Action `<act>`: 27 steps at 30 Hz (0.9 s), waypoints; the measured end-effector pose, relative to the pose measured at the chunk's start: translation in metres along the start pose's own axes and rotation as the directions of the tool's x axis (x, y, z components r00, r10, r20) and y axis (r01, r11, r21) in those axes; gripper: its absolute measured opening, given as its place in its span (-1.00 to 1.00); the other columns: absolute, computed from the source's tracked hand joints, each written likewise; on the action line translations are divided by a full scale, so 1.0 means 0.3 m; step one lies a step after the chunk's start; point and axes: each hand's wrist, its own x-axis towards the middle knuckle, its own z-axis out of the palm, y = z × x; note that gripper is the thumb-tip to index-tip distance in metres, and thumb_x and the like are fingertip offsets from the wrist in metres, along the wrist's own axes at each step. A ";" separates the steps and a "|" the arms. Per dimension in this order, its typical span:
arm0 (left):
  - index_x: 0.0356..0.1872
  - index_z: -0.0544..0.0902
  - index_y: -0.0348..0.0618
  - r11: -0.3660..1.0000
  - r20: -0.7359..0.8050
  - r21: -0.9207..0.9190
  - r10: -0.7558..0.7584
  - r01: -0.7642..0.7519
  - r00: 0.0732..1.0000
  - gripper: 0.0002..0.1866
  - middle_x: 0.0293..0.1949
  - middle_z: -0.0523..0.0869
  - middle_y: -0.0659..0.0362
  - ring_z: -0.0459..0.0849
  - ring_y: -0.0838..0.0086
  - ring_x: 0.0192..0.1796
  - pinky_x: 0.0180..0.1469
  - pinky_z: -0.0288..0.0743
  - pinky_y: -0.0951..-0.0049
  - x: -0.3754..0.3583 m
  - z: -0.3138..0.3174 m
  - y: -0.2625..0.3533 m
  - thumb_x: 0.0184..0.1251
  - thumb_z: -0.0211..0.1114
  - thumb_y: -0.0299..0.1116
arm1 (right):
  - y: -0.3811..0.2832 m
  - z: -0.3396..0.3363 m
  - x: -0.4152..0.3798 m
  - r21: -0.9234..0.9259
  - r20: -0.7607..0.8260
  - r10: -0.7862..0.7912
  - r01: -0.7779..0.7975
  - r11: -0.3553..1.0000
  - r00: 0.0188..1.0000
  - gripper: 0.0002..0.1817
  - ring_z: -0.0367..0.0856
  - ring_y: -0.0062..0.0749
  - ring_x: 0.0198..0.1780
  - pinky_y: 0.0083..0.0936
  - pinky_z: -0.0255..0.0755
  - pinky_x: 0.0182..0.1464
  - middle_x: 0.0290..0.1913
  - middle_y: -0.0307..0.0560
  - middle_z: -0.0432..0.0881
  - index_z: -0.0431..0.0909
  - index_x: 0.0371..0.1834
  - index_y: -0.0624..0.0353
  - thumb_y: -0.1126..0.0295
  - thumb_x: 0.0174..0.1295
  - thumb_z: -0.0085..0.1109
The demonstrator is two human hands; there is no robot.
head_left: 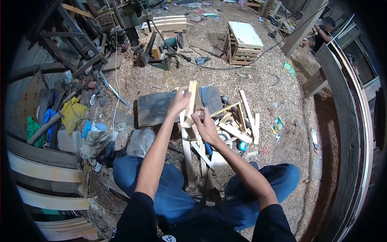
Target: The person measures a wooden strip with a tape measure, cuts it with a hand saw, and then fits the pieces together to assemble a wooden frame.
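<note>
A light wooden block [191,105], long and narrow, is held up in front of me, its far end tilted away. My left hand [181,101] is wrapped round its left side near the far end. On the right, my right hand [205,124] has its fingers bent against the block's near part; what its fingertips pinch, if anything, is too small to tell. Beneath lies a dark wooden board [156,108]. Beside it is a heap of light wood strips [235,130] with a teal tape measure [242,146]. A blue-handled tool [208,149] lies below my right hand.
A white-topped wooden crate [245,34] stands ahead, with a green machine [171,42] left of it. Plastic bags, a yellow cloth [74,114] and scrap lie at left. A long beam [341,97] runs along the right. Another person [322,35] sits at the far right.
</note>
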 end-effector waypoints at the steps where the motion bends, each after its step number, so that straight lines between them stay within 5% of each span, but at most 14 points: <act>1: 0.17 0.46 -0.16 0.994 -0.015 0.099 0.057 -0.055 0.998 -0.59 -0.19 0.69 -0.06 0.67 0.29 -0.17 -0.09 0.49 0.32 0.011 -0.004 -0.022 0.40 0.03 -0.17 | 0.024 -0.015 0.032 -0.088 -0.071 -0.024 0.018 0.996 0.997 -0.65 0.63 -0.05 -0.36 -0.24 0.44 -0.25 -0.40 0.13 0.64 0.32 -0.03 0.22 0.15 0.37 -0.04; 3: 0.18 0.46 -0.13 0.968 -0.028 0.232 0.102 -0.092 0.994 -0.59 -0.15 0.69 -0.08 0.66 0.20 -0.11 -0.06 0.49 0.28 0.021 -0.003 -0.050 0.40 0.01 -0.19 | 0.115 -0.045 0.120 -0.212 -0.235 -0.037 -0.014 0.977 0.971 -0.67 0.62 0.18 -0.38 -0.09 0.43 -0.30 -0.43 0.22 0.63 0.34 -0.03 0.23 0.18 0.36 -0.05; 5: 0.18 0.50 -0.06 0.910 -0.067 0.398 0.151 -0.112 0.986 -0.61 -0.04 0.64 -0.14 0.60 -0.01 0.01 0.02 0.46 0.15 0.001 -0.007 -0.017 0.38 -0.04 -0.25 | 0.262 -0.061 0.208 -0.389 -0.289 -0.037 -0.082 0.917 0.957 -0.74 0.62 0.15 -0.33 -0.10 0.46 -0.25 -0.40 0.24 0.63 0.41 -0.10 0.24 0.30 0.28 0.01; 10: 0.12 0.56 -0.06 0.869 -0.114 0.483 0.187 -0.110 0.976 -0.64 -0.09 0.63 -0.18 0.61 -0.06 -0.06 -0.03 0.47 0.08 -0.028 -0.005 0.047 0.37 -0.03 -0.28 | 0.447 -0.018 0.341 -0.626 -0.292 0.048 -0.229 0.745 0.955 -0.74 0.60 0.10 -0.13 -0.10 0.44 -0.07 -0.26 0.20 0.65 0.47 -0.13 0.24 0.35 0.15 0.08; 13: 0.12 0.56 -0.05 0.825 -0.149 0.533 0.309 -0.187 0.939 -0.63 -0.17 0.65 -0.15 0.61 -0.09 -0.14 -0.05 0.46 0.05 -0.021 -0.012 0.046 0.35 -0.01 -0.30 | 0.516 0.046 0.363 -0.798 -0.338 0.109 -0.346 0.494 0.935 -0.73 0.49 -0.06 0.09 -0.11 0.23 0.17 -0.05 0.07 0.62 0.49 -0.12 0.16 0.35 0.11 0.07; 16: 0.10 0.58 -0.03 0.830 -0.124 0.538 0.253 -0.149 0.959 -0.63 -0.18 0.65 -0.14 0.61 -0.07 -0.14 -0.05 0.46 0.05 -0.035 -0.021 0.070 0.34 -0.01 -0.29 | 0.591 0.065 0.395 -0.832 -0.350 0.061 -0.340 0.439 0.935 -0.68 0.53 -0.08 0.07 -0.21 0.27 0.17 -0.08 0.09 0.65 0.51 -0.09 0.16 0.26 0.12 0.10; 20: 0.10 0.60 0.10 0.830 -0.081 0.540 0.217 -0.140 0.973 -0.64 -0.19 0.66 -0.08 0.63 -0.02 -0.16 -0.09 0.49 0.12 -0.053 -0.016 0.086 0.31 0.03 -0.24 | 0.550 -0.045 0.422 -0.778 -0.165 0.331 -0.329 0.535 0.929 -0.60 0.57 0.07 0.03 -0.14 0.36 0.11 -0.12 0.21 0.65 0.51 -0.09 0.25 0.16 0.14 0.07; 22: 0.09 0.60 0.15 0.854 -0.069 0.501 0.200 -0.139 0.977 -0.64 -0.19 0.66 -0.07 0.64 0.01 -0.16 -0.10 0.50 0.15 -0.058 -0.012 0.084 0.31 0.04 -0.22 | 0.529 -0.112 0.463 -0.608 -0.133 0.272 -0.295 0.737 0.953 -0.52 0.57 0.24 -0.05 -0.06 0.41 0.05 -0.16 0.37 0.61 0.49 -0.08 0.36 0.10 0.17 0.03; 27: 0.06 0.63 0.13 0.819 0.030 0.520 0.266 -0.242 0.964 -0.66 -0.17 0.68 -0.03 0.65 0.05 -0.12 -0.07 0.50 0.17 -0.098 0.006 0.088 0.34 0.07 -0.13 | 0.268 -0.286 0.349 -0.522 -0.183 0.079 -0.165 0.837 0.980 -0.53 0.53 0.38 -0.12 0.04 0.38 -0.04 -0.24 0.50 0.56 0.26 0.08 0.38 0.21 0.27 -0.05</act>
